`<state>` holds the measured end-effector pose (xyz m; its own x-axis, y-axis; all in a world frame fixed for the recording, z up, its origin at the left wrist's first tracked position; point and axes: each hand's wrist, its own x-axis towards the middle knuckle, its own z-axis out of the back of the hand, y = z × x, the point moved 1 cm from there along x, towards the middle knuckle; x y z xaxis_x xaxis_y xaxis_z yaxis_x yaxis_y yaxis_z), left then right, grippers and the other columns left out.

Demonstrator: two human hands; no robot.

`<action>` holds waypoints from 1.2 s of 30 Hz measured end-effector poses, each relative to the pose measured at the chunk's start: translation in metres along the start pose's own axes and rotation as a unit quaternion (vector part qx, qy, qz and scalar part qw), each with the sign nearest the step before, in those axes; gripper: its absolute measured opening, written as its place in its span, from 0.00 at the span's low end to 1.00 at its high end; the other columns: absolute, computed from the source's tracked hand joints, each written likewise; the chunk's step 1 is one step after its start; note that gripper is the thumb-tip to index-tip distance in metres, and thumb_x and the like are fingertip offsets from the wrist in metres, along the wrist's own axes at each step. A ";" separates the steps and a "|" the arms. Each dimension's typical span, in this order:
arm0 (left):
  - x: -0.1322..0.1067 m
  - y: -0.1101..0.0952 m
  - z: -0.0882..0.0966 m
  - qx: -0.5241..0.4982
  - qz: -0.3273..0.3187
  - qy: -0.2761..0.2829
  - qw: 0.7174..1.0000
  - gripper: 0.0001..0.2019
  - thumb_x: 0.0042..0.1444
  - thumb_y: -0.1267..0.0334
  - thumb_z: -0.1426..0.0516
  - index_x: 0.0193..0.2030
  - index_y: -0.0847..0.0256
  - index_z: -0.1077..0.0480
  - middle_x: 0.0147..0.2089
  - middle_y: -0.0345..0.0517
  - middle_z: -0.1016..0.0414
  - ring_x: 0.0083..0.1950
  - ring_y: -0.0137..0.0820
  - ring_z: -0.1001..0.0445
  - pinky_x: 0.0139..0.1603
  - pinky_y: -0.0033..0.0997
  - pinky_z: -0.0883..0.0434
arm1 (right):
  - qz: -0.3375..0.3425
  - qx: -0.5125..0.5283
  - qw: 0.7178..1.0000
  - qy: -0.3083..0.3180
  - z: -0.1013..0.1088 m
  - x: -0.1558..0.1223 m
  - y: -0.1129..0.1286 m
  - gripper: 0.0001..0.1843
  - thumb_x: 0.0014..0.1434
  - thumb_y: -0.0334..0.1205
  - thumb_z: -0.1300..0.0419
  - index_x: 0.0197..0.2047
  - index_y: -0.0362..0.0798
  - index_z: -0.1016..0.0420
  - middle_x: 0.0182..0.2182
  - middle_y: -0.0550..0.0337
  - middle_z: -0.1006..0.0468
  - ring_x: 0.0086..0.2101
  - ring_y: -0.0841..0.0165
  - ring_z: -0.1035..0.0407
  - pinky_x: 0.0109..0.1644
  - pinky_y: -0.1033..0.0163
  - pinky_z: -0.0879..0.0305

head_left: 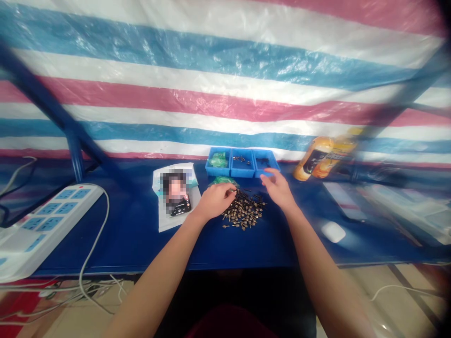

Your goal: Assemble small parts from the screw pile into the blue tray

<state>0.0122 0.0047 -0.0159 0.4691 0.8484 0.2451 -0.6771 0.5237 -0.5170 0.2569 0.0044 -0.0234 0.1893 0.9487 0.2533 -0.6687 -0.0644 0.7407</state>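
A heap of small dark metal parts (244, 212) lies on the blue table (134, 234). My left hand (214, 199) rests at the heap's left edge, fingers curled in a pinch on a small part I cannot make out. My right hand (278, 188) hovers just right of the heap, near the rightmost of three small blue bins (242, 163); its fingers are partly curled and blurred. The middle bin holds a few dark parts, the left bin something green.
A white power strip (45, 220) with its cable lies at the left. A phone (176, 195) sits on white paper left of my left hand. An orange bottle (315, 158) lies at the right, near a white earbud case (333, 231). Striped tarp hangs behind.
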 end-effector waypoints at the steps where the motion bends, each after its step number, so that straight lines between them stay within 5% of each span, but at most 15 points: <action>1: 0.000 0.000 0.000 0.000 0.001 0.000 1.000 0.13 0.65 0.56 0.48 0.47 0.53 0.24 0.41 0.41 0.19 0.39 0.35 0.23 0.40 0.34 0.32 | 0.010 -0.020 1.000 0.020 -0.001 -0.002 0.001 0.24 0.63 0.55 0.46 0.56 0.51 0.28 0.35 0.58 0.21 0.32 0.66 0.28 0.43 0.59 0.31; 8: 0.000 -0.002 0.001 0.002 0.004 -0.001 1.000 0.12 0.64 0.56 0.48 0.46 0.52 0.24 0.39 0.42 0.20 0.39 0.35 0.23 0.39 0.33 0.31 | 0.080 -0.155 0.979 0.109 -0.015 -0.014 0.016 0.15 0.60 0.51 0.39 0.47 0.57 0.18 0.45 0.55 0.22 0.47 0.60 0.29 0.54 0.54 0.36; 22: 0.000 -0.002 0.001 0.014 -0.001 -0.004 1.000 0.13 0.64 0.56 0.48 0.47 0.52 0.24 0.40 0.42 0.20 0.40 0.36 0.23 0.40 0.34 0.31 | 0.090 -0.199 0.969 0.113 -0.024 -0.013 0.012 0.10 0.64 0.40 0.43 0.41 0.56 0.20 0.41 0.58 0.23 0.43 0.63 0.29 0.46 0.60 0.38; 36: 0.000 -0.002 0.000 0.015 -0.003 -0.001 1.000 0.12 0.64 0.57 0.47 0.47 0.51 0.25 0.41 0.41 0.20 0.39 0.35 0.24 0.39 0.33 0.32 | 0.120 -0.030 0.991 0.059 -0.027 -0.008 0.010 0.15 0.66 0.34 0.51 0.49 0.50 0.25 0.49 0.54 0.21 0.49 0.63 0.28 0.57 0.58 0.35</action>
<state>0.0133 0.0034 -0.0151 0.4727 0.8453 0.2493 -0.6913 0.5311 -0.4900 0.2293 0.0045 -0.0355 -0.0637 0.9379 0.3410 -0.7265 -0.2779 0.6285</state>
